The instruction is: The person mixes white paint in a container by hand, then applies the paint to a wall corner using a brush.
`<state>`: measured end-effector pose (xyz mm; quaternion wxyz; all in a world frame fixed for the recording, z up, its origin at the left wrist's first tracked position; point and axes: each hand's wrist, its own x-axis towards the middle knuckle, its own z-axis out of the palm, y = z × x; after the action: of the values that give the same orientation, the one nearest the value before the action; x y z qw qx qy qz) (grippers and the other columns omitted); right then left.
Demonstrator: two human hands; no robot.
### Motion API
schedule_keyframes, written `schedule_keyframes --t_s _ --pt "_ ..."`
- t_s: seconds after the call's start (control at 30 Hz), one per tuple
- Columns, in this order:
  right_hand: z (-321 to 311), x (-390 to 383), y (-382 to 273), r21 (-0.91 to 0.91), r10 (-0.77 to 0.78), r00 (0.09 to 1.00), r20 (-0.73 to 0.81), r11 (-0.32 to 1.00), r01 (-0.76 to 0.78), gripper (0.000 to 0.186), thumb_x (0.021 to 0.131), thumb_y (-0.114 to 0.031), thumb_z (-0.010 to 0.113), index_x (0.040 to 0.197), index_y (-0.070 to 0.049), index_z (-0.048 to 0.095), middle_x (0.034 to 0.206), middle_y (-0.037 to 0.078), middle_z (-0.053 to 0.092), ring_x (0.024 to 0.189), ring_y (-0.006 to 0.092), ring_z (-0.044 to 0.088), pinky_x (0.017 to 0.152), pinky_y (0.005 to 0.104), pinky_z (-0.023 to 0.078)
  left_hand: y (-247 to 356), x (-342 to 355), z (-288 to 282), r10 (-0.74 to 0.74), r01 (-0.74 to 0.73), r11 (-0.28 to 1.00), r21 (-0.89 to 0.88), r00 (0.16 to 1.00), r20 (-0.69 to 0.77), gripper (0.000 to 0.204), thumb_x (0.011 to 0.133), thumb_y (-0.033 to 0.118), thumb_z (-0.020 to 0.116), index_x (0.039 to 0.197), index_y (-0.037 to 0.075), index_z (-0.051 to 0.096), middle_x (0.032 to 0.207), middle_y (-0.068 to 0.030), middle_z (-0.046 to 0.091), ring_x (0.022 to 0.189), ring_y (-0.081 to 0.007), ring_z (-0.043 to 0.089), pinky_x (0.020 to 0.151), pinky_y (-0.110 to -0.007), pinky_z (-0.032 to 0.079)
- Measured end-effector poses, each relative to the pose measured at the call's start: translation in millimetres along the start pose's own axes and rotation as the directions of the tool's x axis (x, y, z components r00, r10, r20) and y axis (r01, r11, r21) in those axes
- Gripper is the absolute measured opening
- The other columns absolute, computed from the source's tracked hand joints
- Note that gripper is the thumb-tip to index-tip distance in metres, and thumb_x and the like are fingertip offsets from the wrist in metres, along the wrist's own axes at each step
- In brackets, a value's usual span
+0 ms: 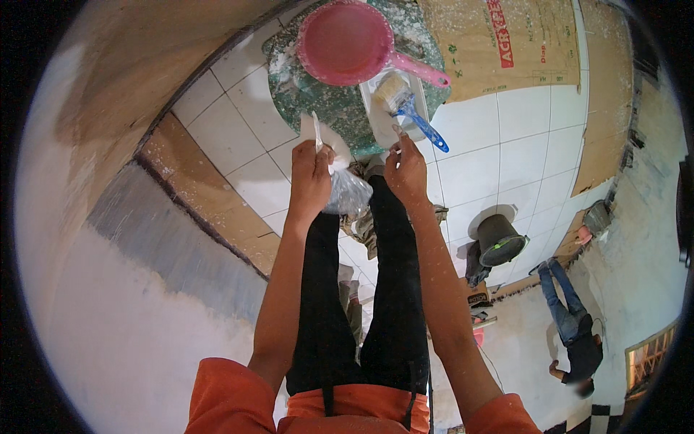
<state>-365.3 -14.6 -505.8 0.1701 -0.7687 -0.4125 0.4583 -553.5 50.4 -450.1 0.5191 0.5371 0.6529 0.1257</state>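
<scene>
My left hand (310, 173) is closed on the top of a clear plastic bag (345, 192) with cream-white material at its upper part. My right hand (405, 170) is closed in a pinch on a small pale item I cannot make out, just below a white tray (374, 108). A blue-handled paintbrush (426, 129) with pale bristles lies across that tray. Above, a pink pan-like container with a long handle (340, 40) rests on a green, white-spattered board (288, 87).
Cardboard sheets (506, 50) cover parts of the white tiled floor (520, 137) along the walls. A dark bucket (499, 242) stands to the right. Another person (578, 340) in jeans and a dark top is at the lower right, near the wall.
</scene>
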Motion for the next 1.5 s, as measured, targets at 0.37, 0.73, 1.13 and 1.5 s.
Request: schedule_keyframes --t_s 0.37,0.73,1.13,1.5 --pt "6.2 -1.6 -7.3 -0.146 -0.137 0.989 0.047 0.979 0.142 0.037 0.080 -0.002 0.052 0.117 0.004 0.050 0.098 0.022 0.059 0.087 0.0408 0.062 0.072 0.0476 0.052 -65.6 41.9 37.1 0.258 -0.260 0.965 0.048 0.888 -0.382 0.013 0.090 0.000 0.051 0.085 0.002 0.063 0.108 -0.0124 0.045 0.103 -0.0292 0.041 0.091 -0.041 0.035" --pt "4.0 -0.7 -1.4 -0.143 -0.117 0.992 0.047 0.982 0.122 0.040 0.081 -0.002 0.052 0.121 0.006 0.049 0.098 0.023 0.061 0.088 0.0404 0.062 0.074 0.0464 0.052 -39.5 34.1 46.3 0.082 -0.186 0.947 -0.263 0.929 -0.362 0.007 0.092 -0.003 0.048 0.089 -0.005 0.054 0.096 -0.0125 0.040 0.091 -0.0284 0.045 0.083 -0.032 0.038" --pt "2.8 2.1 5.6 -0.157 -0.181 0.983 -0.022 0.972 0.175 0.037 0.082 0.001 0.051 0.118 0.008 0.050 0.087 0.022 0.063 0.076 0.0386 0.063 0.068 0.0445 0.050 -59.0 44.0 60.7 0.083 -0.103 0.994 -0.033 0.919 -0.386 0.017 0.084 -0.001 0.061 0.100 0.003 0.066 0.104 -0.0135 0.046 0.096 -0.0259 0.050 0.066 -0.032 0.047" --pt "8.3 3.9 2.2 -0.141 -0.205 0.979 -0.004 0.969 0.202 0.039 0.083 0.001 0.051 0.121 0.006 0.047 0.085 0.020 0.063 0.076 0.0383 0.063 0.068 0.0454 0.050 -37.5 38.6 45.1 0.114 -0.168 0.980 -0.109 0.915 -0.387 0.016 0.085 -0.003 0.059 0.096 0.002 0.069 0.092 -0.0116 0.066 0.079 -0.0220 0.064 0.071 -0.028 0.049"
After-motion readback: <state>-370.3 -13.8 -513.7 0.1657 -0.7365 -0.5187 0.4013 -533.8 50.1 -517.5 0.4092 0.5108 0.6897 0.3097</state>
